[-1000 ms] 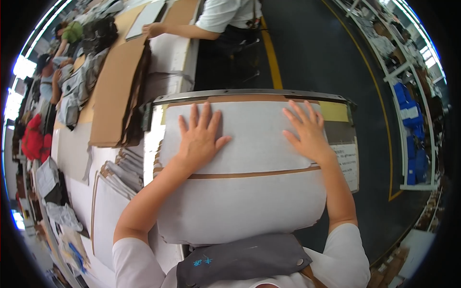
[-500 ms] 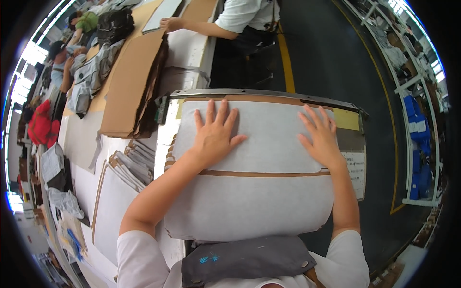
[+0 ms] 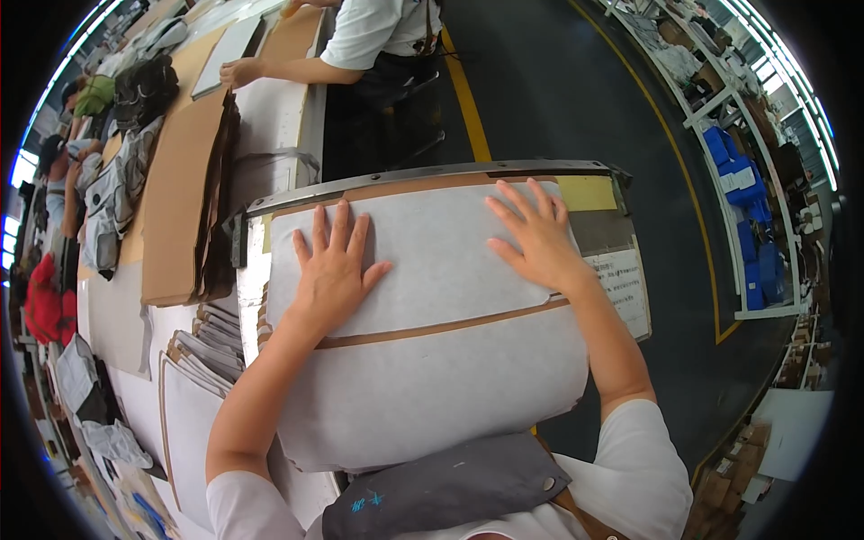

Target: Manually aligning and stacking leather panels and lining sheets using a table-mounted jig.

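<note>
Both hands, left hand (image 3: pixel 333 270) and right hand (image 3: pixel 540 241), press the white sheet (image 3: pixel 432 360) (long axis left-right), fingers spread wide.

Centre frame: large sheet (image 3: pixel 432 360) lies on a board (image 3: pixel 589 193), a metal bar (image 3: pixel 432 177) along its upper edge. Left hand (image 3: pixel 331 270) flat on the sheet's upper left, right hand (image 3: pixel 538 241) on its upper right. Stacked cut panels (image 3: pixel 193 378) lower left on the worktop (image 3: pixel 279 108). Cardboard sheets (image 3: pixel 180 198) upper left. Another person (image 3: pixel 378 36) top centre. Shelving (image 3: pixel 747 180) along the right edge.
</note>
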Demonstrator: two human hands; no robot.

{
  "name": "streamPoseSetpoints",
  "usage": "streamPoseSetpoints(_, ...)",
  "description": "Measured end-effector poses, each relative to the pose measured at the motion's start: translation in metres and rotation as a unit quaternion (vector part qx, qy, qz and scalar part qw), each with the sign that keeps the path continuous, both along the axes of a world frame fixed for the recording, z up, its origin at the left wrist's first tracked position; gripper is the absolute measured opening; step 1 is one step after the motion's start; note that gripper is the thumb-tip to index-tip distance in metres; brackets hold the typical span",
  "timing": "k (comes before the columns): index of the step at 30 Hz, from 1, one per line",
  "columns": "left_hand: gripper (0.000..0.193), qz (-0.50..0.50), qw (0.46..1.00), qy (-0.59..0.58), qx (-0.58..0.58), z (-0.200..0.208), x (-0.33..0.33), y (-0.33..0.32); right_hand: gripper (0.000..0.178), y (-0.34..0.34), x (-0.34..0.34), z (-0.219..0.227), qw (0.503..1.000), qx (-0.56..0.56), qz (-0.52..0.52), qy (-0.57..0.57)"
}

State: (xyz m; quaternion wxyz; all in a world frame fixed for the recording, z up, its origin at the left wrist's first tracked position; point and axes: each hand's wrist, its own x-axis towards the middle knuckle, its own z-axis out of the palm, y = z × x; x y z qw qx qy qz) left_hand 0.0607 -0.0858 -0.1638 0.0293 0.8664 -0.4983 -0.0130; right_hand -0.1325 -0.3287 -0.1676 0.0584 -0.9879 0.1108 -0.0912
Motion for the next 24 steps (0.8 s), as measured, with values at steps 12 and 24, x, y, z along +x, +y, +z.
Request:
streamPoseSetpoints(12,0.069,-0.006,0.999,0.000,-0.038,-0.0056,-0.0003,0.0004,0.052,0.0003,-0.0023,0.0038,1.000,0.002,-0.010,0.016)
streamPoseSetpoints(24,0.070,-0.010,0.998,-0.012,-0.060,0.0012,-0.0011,-0.0002,0.050,0.0000,-0.0019,0.0044,1.000,0.017,-0.009,-0.005)
